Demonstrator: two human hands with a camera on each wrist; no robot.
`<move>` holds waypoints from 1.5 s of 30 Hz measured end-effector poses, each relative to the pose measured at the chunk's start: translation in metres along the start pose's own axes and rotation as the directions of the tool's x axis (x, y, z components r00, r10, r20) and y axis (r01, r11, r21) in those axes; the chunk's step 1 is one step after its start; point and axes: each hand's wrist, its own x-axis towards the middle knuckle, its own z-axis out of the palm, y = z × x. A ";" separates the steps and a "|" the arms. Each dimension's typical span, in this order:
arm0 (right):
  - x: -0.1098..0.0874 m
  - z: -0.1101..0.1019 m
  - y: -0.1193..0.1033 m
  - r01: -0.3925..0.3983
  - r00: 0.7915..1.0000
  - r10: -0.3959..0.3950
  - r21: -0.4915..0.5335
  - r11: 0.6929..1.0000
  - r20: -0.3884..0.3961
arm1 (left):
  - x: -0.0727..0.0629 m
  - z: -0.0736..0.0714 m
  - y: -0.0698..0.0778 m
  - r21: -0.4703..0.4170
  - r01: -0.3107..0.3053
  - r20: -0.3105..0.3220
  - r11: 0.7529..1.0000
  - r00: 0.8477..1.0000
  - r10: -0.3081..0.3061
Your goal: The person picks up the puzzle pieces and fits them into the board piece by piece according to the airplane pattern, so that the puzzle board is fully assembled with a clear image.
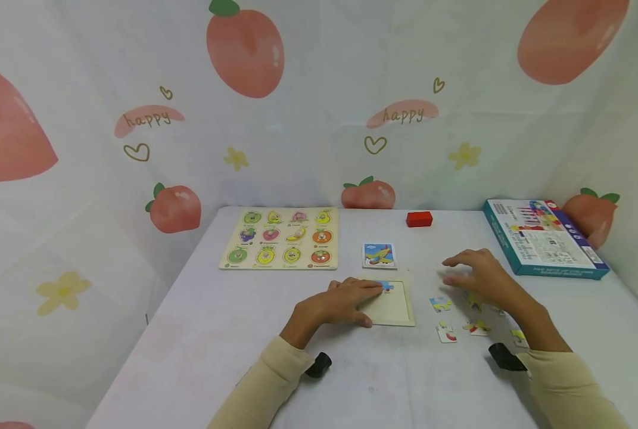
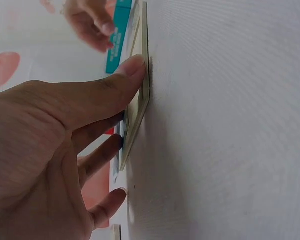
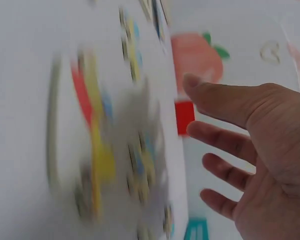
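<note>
My left hand (image 1: pixel 345 300) rests on a shallow wooden puzzle tray (image 1: pixel 404 322), its fingers over a blue puzzle piece (image 1: pixel 387 286) at the tray's far side. In the left wrist view, the thumb (image 2: pixel 132 67) touches the tray's edge. Nothing is held in my right hand (image 1: pixel 482 277), which hovers with fingers spread above loose jigsaw pieces to the tray's right. Among these are a blue-and-yellow piece (image 1: pixel 441 304), a red-and-white piece (image 1: pixel 446 332) and a red-and-yellow piece (image 1: pixel 478 328). The right wrist view shows them blurred, and the right forearm partly covers others.
Behind the tray lies a square airplane picture (image 1: pixel 379 255). A wooden fruit board (image 1: pixel 280 238) is at the back left, a red block (image 1: pixel 419 219) at the back, and a flat teal-edged box (image 1: pixel 546 238) at the back right. A curtain hangs behind the table.
</note>
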 end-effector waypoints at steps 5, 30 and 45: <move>-0.009 -0.016 0.027 -0.055 0.998 0.056 -0.027 0.998 0.014 | -0.001 -0.001 0.000 -0.004 0.001 0.001 1.000 1.000 -0.001; -0.020 -0.034 0.070 -0.109 0.992 0.111 -0.025 0.994 0.056 | -0.001 0.000 0.000 -0.044 0.005 -0.007 0.999 1.000 -0.005; -0.015 -0.035 0.068 -0.109 0.987 0.114 -0.047 0.993 0.112 | -0.001 0.001 -0.001 -0.067 0.006 -0.011 0.998 1.000 -0.007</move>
